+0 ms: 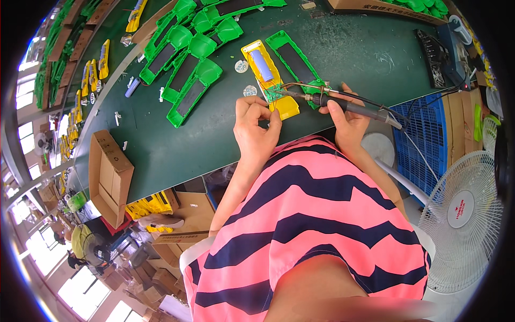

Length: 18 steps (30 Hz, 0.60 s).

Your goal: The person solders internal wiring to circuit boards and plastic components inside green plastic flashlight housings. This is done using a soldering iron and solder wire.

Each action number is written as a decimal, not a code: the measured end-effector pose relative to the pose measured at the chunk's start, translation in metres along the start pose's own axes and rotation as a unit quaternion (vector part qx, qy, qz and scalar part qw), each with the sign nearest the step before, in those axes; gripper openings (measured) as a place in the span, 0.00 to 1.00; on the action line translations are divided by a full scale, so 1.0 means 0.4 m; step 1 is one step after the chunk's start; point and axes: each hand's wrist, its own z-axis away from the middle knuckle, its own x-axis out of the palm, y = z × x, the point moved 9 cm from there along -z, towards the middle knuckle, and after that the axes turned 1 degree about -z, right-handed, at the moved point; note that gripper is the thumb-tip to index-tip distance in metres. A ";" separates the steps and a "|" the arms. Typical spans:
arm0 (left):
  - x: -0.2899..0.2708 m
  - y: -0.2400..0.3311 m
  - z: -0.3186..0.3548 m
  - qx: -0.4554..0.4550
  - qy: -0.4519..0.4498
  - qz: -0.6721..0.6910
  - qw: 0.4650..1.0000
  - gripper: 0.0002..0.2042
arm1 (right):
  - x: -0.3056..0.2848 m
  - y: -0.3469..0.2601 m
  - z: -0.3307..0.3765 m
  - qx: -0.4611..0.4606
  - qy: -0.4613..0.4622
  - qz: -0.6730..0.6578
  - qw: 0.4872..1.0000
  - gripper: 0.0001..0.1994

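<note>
Head view: the left hand (255,126) is held with fingers curled and thumb and forefinger brought near each other at the lower left side of the yellow housing (289,107); whether the fingertips are pressed on anything cannot be told. By the right hand (348,121) a soldering iron (362,109) with a dark handle is gripped, its tip pointed left to the circuit board (274,93); whether contact is made cannot be told.

The yellow housing is placed on the dark green bench (370,59), close to its near edge and between the hands, tilted with its upper end to the left. It is seen to be long and narrow, with its inner side exposed. A pale violet battery cell (261,66) is laid lengthwise in its upper part; the small green circuit board is located below the cell, and the lower end is plain yellow.

Just to the right, a green housing (292,53) with a dark inner panel is noted. To the left, two round pale discs (242,66) are found; farther left, several green housings (194,91) are grouped and partly overlapped. A loose violet cylinder (132,87) is observed beyond them. An open cardboard box (112,153) is positioned at the bench's left edge, and a white fan (458,214) is sighted at lower right
</note>
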 end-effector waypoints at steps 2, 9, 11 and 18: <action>0.000 0.001 0.001 0.002 0.001 0.002 1.000 0.07 | -0.007 -0.003 -0.001 -0.003 0.003 -0.011 1.000 0.09; 0.003 -0.004 0.003 -0.002 -0.002 0.009 1.000 0.07 | -0.020 -0.011 0.002 -0.015 0.013 -0.018 1.000 0.09; 0.003 -0.010 0.004 -0.006 0.000 0.017 1.000 0.07 | -0.023 -0.012 0.003 -0.015 0.019 -0.021 1.000 0.09; -0.032 0.016 -0.027 0.059 -0.007 -0.044 0.997 0.10 | -0.057 -0.025 -0.010 -0.020 0.051 -0.049 0.997 0.11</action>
